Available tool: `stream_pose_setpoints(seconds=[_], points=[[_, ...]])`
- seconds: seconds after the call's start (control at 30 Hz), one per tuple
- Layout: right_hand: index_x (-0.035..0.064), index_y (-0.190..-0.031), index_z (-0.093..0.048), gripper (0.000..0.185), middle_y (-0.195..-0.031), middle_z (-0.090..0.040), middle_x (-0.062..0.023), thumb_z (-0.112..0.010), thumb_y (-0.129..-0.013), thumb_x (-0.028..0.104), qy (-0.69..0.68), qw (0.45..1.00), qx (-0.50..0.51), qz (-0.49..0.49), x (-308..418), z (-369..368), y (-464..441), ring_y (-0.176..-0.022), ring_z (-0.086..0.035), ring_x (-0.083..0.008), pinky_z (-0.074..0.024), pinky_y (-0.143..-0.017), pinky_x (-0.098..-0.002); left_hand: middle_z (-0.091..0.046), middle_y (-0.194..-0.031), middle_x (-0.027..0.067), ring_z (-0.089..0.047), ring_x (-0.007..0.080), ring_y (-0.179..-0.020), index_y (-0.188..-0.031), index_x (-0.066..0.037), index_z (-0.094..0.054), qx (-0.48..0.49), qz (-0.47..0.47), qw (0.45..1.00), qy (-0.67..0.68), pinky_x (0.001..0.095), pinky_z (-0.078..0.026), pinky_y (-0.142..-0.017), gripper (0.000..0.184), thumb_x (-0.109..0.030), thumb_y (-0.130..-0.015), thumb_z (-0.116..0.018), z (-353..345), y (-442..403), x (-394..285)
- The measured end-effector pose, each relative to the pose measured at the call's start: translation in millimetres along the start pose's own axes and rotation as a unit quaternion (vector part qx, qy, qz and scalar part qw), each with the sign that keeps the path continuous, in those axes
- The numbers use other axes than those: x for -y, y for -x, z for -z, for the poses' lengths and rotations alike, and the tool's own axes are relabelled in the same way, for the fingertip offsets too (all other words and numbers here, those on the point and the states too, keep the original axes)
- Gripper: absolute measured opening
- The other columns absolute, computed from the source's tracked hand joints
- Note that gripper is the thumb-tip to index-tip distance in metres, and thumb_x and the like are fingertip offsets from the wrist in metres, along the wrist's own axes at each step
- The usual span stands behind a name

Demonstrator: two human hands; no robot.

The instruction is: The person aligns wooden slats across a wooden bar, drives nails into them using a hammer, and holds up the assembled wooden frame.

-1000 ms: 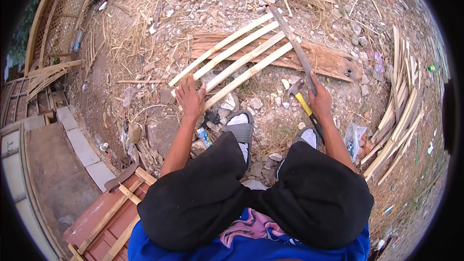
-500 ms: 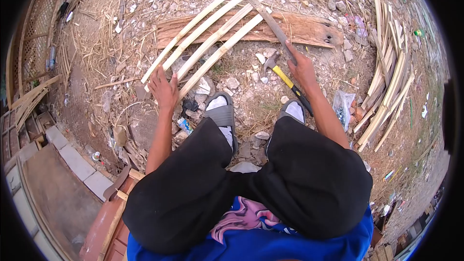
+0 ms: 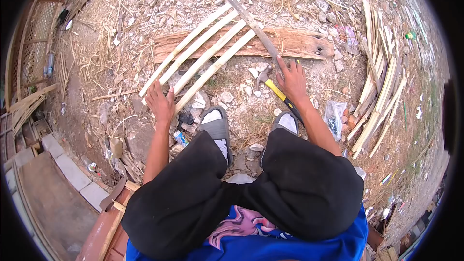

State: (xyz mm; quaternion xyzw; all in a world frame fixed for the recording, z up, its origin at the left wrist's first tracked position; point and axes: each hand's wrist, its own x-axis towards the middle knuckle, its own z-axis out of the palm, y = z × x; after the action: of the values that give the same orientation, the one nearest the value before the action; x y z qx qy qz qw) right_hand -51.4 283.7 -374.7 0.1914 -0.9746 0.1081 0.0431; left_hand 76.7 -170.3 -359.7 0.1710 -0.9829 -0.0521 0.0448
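Several pale bamboo slats point(image 3: 209, 54) lie side by side, slanting, with their far ends joined to a darker, weathered strip point(image 3: 257, 31). My left hand point(image 3: 160, 102) rests at the near ends of the slats, its fingers outstretched. At the near end of the dark strip is my right hand point(image 3: 293, 82), palm down with fingers extended, touching or just beside the strip. Left of that hand lies a claw hammer point(image 3: 275, 88) with a yellow and black handle, partly hidden by my forearm. Under the slats' far part, a rough wooden plank point(image 3: 295, 43) lies across the ground.
A pile of loose bamboo slats point(image 3: 382, 82) lies on the right. Nearby is a clear plastic bag point(image 3: 334, 117) with small items inside. Stones and dry straw cover the ground. A lattice panel point(image 3: 41, 31) stands at far left, and my sandalled feet point(image 3: 215, 128) are just below the slats.
My right hand's fingers have straightened from around the dark strip's end and now stretch forward. My left hand stays at the slats' near ends. The view has shifted slightly.
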Motion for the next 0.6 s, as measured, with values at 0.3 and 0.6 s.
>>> stream_pose_setpoints(seconds=[0.3, 0.6], points=[[0.0052, -0.145, -0.046, 0.071, -0.106, -0.056, -0.0155, -0.068, -0.079, 0.019, -0.044, 0.997, 0.066, -0.025, 15.0, 12.4, -5.4, -0.097, -0.057, -0.033, -0.0477, -0.084, -0.0478, -0.038, -0.149, 0.0139, -0.034, 0.0353, -0.141, -0.147, -0.015, -0.043, -0.028, 0.006, 0.997, -0.069, 0.065, -0.023, -0.113, 0.056, -0.035, -0.097, -0.06, 2.8, 7.3, -16.5], [0.0068, -0.142, -0.048, 0.066, -0.107, -0.058, -0.0159, -0.069, -0.082, 0.024, -0.049, 0.998, 0.032, -0.011, 14.7, 21.3, -2.6, -0.103, -0.056, -0.0343, -0.0461, -0.087, -0.0475, -0.041, -0.146, 0.0146, -0.036, 0.0354, -0.139, -0.145, -0.015, -0.046, -0.023, -0.002, 0.999, -0.027, 0.0629, -0.024, -0.112, 0.047, -0.029, -0.101, -0.052, 26.5, 3.7, -28.0]])
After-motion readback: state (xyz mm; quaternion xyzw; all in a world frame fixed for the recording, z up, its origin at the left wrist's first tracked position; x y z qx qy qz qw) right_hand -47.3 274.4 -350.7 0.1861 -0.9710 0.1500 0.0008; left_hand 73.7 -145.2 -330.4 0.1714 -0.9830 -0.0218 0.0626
